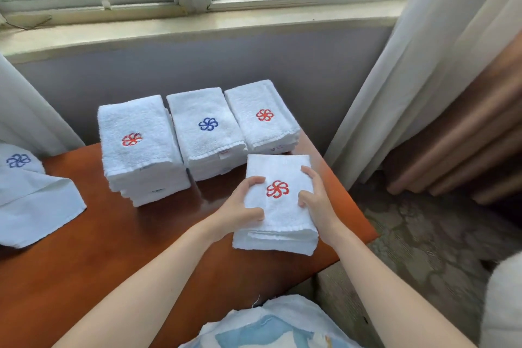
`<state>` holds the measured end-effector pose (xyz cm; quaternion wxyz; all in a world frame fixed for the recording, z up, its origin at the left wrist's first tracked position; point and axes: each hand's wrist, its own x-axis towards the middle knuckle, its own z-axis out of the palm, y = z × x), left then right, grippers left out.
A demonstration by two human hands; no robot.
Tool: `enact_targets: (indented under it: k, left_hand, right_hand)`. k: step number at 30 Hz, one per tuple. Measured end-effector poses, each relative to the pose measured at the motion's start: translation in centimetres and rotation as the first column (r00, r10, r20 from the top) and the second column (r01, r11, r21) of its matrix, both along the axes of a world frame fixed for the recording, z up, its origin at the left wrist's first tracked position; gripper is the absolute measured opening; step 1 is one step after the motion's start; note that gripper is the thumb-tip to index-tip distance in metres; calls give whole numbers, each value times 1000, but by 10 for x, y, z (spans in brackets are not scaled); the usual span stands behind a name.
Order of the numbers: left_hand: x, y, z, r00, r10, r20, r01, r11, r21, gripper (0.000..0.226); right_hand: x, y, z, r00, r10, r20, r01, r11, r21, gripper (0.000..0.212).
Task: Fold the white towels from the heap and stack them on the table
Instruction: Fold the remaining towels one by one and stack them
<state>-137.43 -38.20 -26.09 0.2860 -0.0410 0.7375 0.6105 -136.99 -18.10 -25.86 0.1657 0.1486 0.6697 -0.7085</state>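
- The left hand [240, 205] is gripping the left edge of a folded towel [282, 219], its fingers curling over the top and the thumb pressing in lower down.
- The right hand [315, 198] is clamping the opposite edge of that same towel, fingers bent onto its top face.
- The folded towel is showing a red flower mark facing up between the two hands, and it is sitting at the right front part of the table [113, 248], close to the edge; whether it is resting fully on the wood is hard to tell.
- Three piles of folded towels are standing in a row behind it: a left stack [135, 127] with a red mark, a middle stack [204, 144] with a blue mark, and a right stack [261, 130] with a red mark just beyond the held towel.
- The heap [34, 200] of loose towels is lying at the table's left end, one blue mark showing.
- A curtain [409, 65] is hanging at the right, above the carpet [423, 234].
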Motion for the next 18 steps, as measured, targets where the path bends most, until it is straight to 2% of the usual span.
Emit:
enact_targets:
  k: [3, 7, 10, 18]
  left_hand:
    - [-13, 15, 14, 996, -39, -85, 41, 999, 20, 68]
    - [-32, 21, 32, 972, -86, -219, 87, 996, -5, 71]
    - [-46, 15, 46, 948, -84, -306, 72, 996, -51, 76]
    - [-60, -34, 84, 920, 17, -392, -52, 995, -80, 77]
  right_hand:
    - [-4, 15, 16, 992, -88, -89, 90, 996, 19, 79]
    - [-16, 22, 37, 974, -115, -196, 124, 992, 35, 79]
    - [-33, 19, 51, 968, -84, -238, 98, 994, 49, 79]
    - [-74, -27, 87, 950, 74, -302, -35, 991, 132, 82]
